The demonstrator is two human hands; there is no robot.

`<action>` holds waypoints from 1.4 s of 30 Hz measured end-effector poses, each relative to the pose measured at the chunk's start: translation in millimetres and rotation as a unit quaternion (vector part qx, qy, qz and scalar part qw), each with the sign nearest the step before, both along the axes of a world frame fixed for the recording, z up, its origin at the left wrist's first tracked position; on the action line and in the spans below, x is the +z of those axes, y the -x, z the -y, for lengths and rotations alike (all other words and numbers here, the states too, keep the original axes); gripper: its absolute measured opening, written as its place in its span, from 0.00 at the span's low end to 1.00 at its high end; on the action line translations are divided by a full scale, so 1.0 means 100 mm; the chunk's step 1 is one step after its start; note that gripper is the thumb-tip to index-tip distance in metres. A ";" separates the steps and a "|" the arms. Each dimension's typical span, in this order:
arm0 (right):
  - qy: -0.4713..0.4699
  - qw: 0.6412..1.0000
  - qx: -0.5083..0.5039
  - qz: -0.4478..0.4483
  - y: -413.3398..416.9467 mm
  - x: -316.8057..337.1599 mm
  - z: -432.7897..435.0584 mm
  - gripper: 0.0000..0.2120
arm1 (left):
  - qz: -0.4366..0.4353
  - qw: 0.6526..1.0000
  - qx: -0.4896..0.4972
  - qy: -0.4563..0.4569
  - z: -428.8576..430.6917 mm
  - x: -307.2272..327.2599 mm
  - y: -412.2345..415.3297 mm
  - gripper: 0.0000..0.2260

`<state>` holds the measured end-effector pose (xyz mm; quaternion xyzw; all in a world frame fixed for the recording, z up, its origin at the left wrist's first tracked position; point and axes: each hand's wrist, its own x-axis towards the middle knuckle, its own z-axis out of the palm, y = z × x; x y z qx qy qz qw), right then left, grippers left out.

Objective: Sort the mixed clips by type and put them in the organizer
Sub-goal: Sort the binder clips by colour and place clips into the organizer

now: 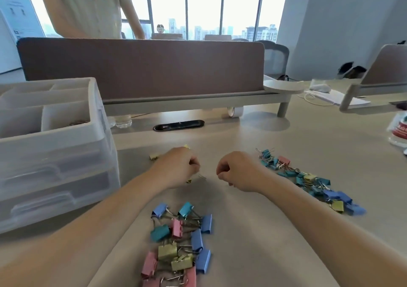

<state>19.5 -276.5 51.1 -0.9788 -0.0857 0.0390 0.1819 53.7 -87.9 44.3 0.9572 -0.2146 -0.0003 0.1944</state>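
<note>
A pile of large binder clips (179,240) in blue, teal, pink and yellow lies near the table's front edge between my forearms. A second heap of smaller mixed clips (308,181) stretches along the right. My left hand (176,169) is closed over a small yellow clip (189,180) with its wire handle poking out. Two more small yellow clips (154,156) lie just beyond that hand. My right hand (236,171) is curled into a loose fist beside it; whether it holds anything is hidden. The white organizer (55,132) with top compartments and drawers stands at the left.
A brown desk divider (141,66) on a grey rail runs across the back, with a person standing behind it. A black cable port (178,125) sits in the table. A plastic bottle (399,130) is at the right edge.
</note>
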 end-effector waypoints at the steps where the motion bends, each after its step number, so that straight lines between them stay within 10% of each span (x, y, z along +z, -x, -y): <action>1: 0.004 1.000 0.008 -0.004 -0.04 -0.05 -0.04 0.08 | -0.007 1.000 0.007 -0.008 -0.01 -0.04 -0.05 0.08; 21: 0.066 0.984 0.139 -0.093 -0.41 -0.21 -0.24 0.04 | -0.018 0.999 0.040 -0.016 -0.29 -0.28 -0.28 0.14; 42: 0.042 0.999 -0.022 -0.021 -0.88 -0.35 -0.65 0.12 | -0.008 0.997 0.079 -0.011 -0.25 -0.36 -0.43 0.14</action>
